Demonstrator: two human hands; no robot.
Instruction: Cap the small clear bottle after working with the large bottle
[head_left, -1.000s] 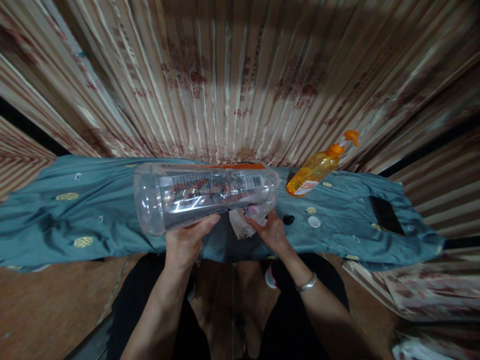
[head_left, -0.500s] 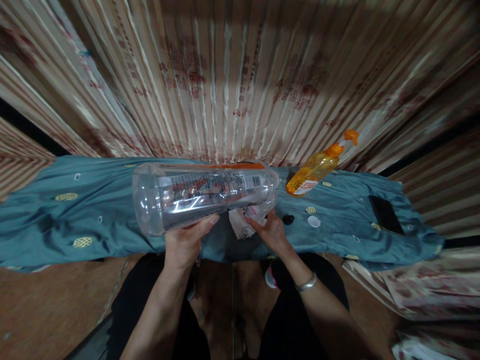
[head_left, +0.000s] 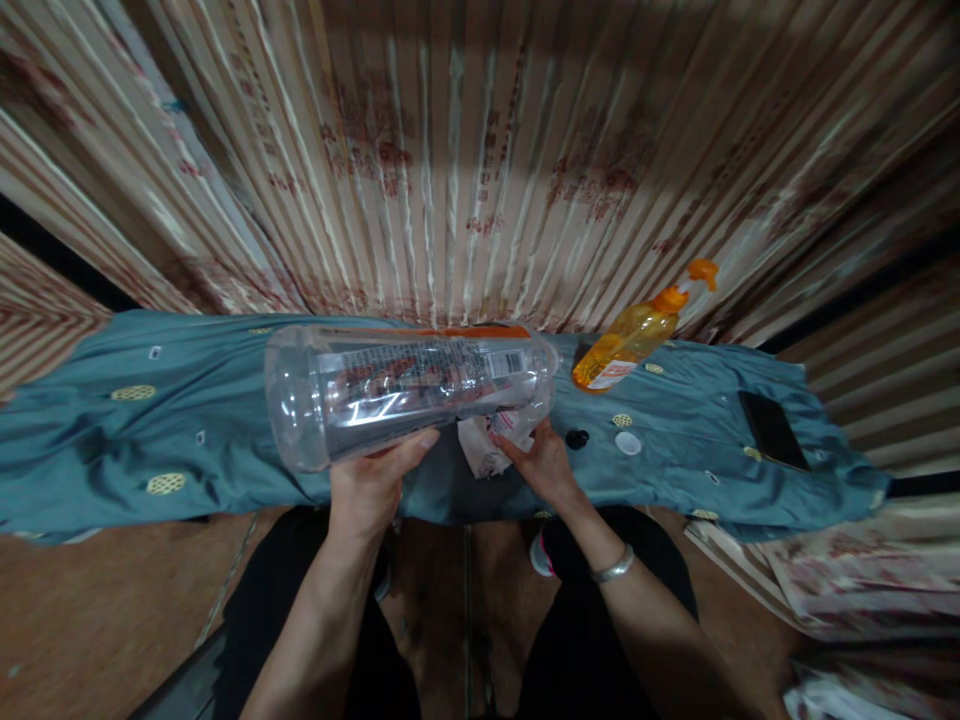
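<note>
A large clear plastic bottle (head_left: pixel 420 385) with a printed label and an orange strip lies on its side in the air, its base to the left and its neck to the right. Around its underside, near the base, my left hand (head_left: pixel 371 480) is closed, thumb along the side and other fingers hidden behind it. My right hand (head_left: pixel 544 465) is closed below the neck end, on a crumpled white tissue or cloth (head_left: pixel 480 450) with some pink marks. Part of that white piece is hidden behind the bottle and fingers.
An orange spray bottle (head_left: pixel 626 345) stands to the right. Between it and me are a small black cap (head_left: pixel 577 439) and a white disc (head_left: pixel 628 443). A black phone (head_left: pixel 772 430) lies farther right on the teal cloth (head_left: pixel 225 420). A pleated curtain (head_left: pixel 450 180) hangs behind.
</note>
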